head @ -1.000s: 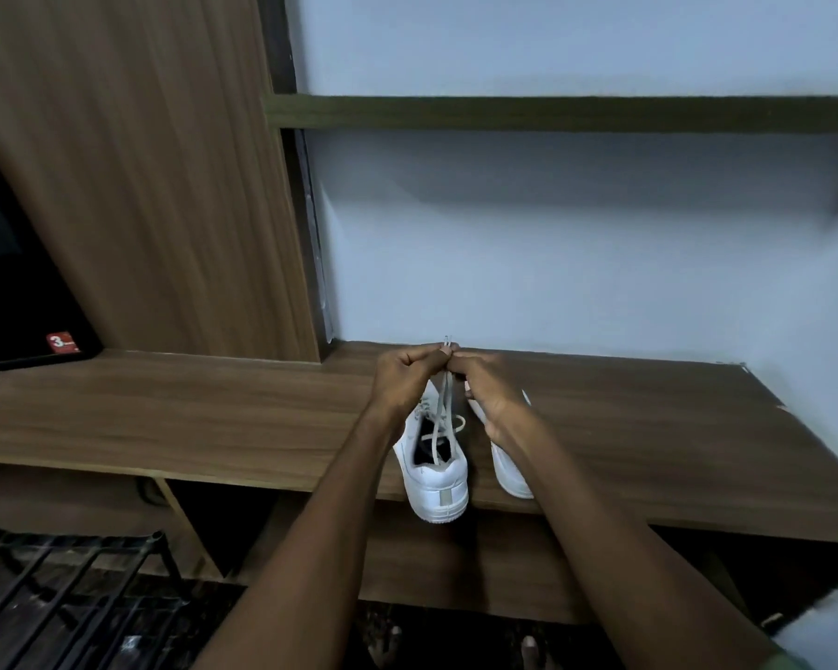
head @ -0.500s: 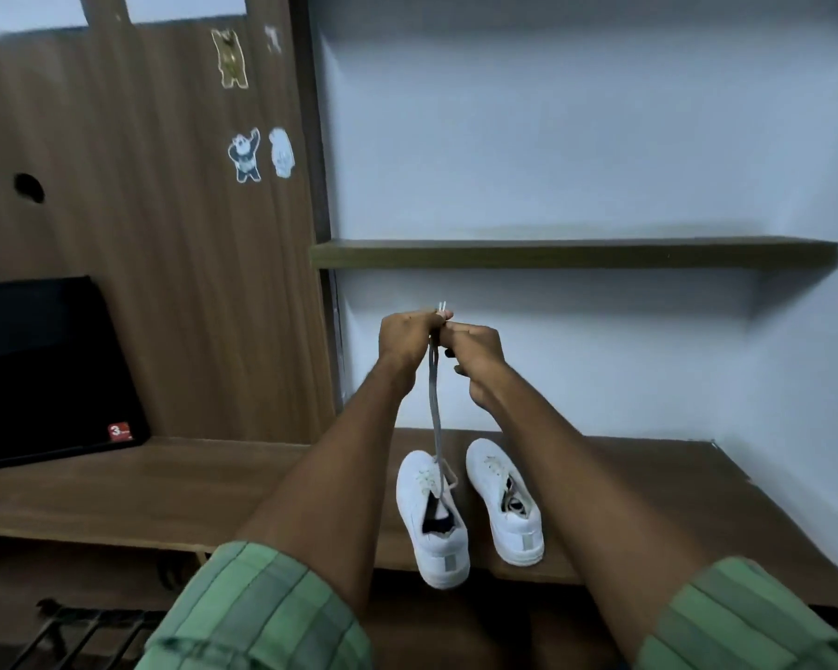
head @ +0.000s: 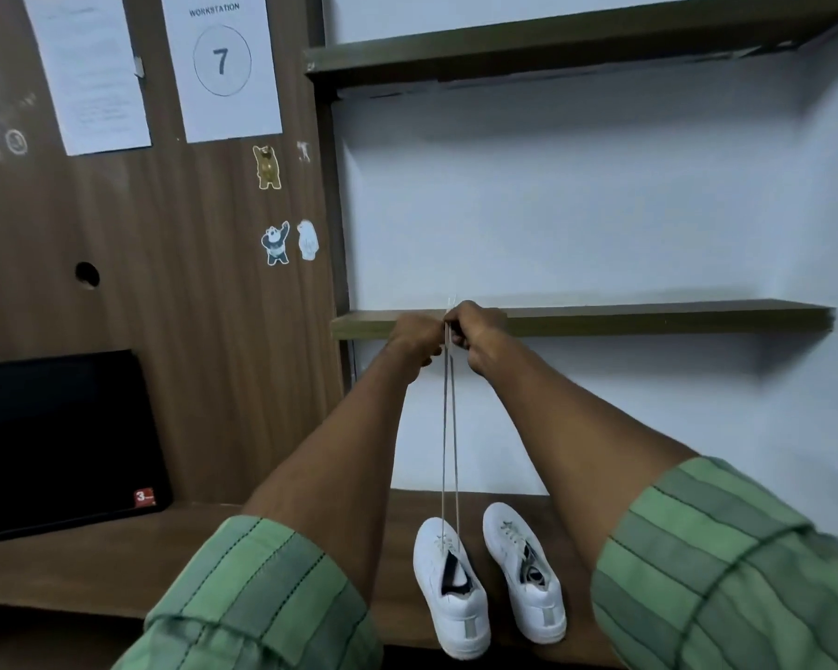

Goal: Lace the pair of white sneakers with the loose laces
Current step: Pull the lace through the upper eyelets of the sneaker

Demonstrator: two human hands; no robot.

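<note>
Fingers [head: 448,326] round thin taut lace [head: 449,427]

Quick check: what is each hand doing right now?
Left hand: pinching the lace ends, raised.
Right hand: pinching the same lace ends.

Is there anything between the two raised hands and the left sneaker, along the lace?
Nothing visible. The left hand and right hand pinch the lace, whose two strands run straight down through open air to the left sneaker on the desk. The right sneaker stands beside it, apart from the strands.
</note>
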